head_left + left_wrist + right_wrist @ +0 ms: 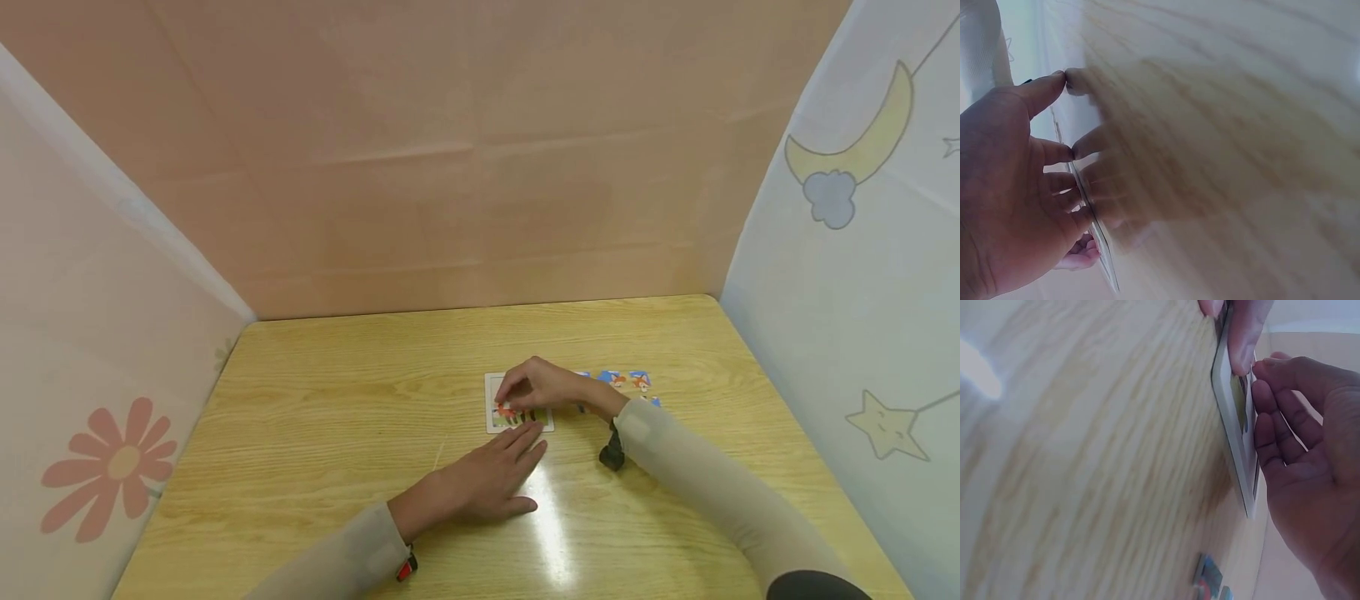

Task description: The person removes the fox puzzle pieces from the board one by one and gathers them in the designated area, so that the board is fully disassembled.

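A small white-framed picture puzzle [489, 417] lies on the wooden table, with an orange animal and green ground visible in its lower part. My left hand [497, 475] lies flat in front of it, its straight fingertips resting on the puzzle's near edge. In the left wrist view, the fingers of the left hand [1016, 181] meet the tray's thin edge. Over the tray is my right hand [547, 385], curled, thumb and fingertips pinching a puzzle piece [507, 406] at the left side. Most of that piece is hidden. The right wrist view shows the right hand [1304, 425] beside the tray [1235, 437].
Several loose puzzle pieces [640, 382] with blue and orange print lie right of the tray, partly behind the right wrist. A tan cloth wall [465, 208] rises at the table's back edge. Pale printed walls stand left and right [847, 317].
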`<state>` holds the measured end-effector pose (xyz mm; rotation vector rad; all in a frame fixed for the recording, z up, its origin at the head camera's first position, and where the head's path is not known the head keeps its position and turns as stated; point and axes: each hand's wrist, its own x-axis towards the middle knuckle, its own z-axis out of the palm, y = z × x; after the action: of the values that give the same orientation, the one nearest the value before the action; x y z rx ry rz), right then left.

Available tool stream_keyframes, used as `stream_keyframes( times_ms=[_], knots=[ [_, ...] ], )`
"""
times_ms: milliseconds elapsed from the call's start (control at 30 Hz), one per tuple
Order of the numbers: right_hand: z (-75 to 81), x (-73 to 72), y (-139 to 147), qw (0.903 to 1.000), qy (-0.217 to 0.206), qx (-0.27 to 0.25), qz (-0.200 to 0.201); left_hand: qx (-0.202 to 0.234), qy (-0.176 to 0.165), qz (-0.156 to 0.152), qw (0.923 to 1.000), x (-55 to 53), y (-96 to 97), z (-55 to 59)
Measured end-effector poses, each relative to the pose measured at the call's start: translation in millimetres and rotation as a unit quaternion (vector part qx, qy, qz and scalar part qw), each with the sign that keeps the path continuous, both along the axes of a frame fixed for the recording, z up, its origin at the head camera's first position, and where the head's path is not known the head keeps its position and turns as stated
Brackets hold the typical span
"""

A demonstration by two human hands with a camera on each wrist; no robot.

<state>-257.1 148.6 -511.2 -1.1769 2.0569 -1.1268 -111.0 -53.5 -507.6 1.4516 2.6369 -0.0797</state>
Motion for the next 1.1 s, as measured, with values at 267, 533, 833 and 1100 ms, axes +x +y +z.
stream_keyframes(
  times_ms=[267,533,833,1100],
  knots=[
    [1.9,-1.2,0.3,0.9999,-0.014,-0.004,-0.009,-0.002,-0.013,0.002,0.9999,-1.0,-0.4,3.5],
    [2.0,-2.2,-3.0,0.9996,-0.027,-0.010,0.002,-0.011,-0.003,-0.003,0.9999,0.5,0.9,6.7],
    [-2.1,-3.6,-6.1,0.9998,-0.010,-0.018,0.004,-0.009,-0.002,0.001,1.0000,0.0,1.5,5.1],
    [1.9,-1.4,-9.1,0.9993,0.005,-0.034,0.015,-0.008,0.001,-0.002,1.0000,0.3,0.7,4.5]
  ],
)
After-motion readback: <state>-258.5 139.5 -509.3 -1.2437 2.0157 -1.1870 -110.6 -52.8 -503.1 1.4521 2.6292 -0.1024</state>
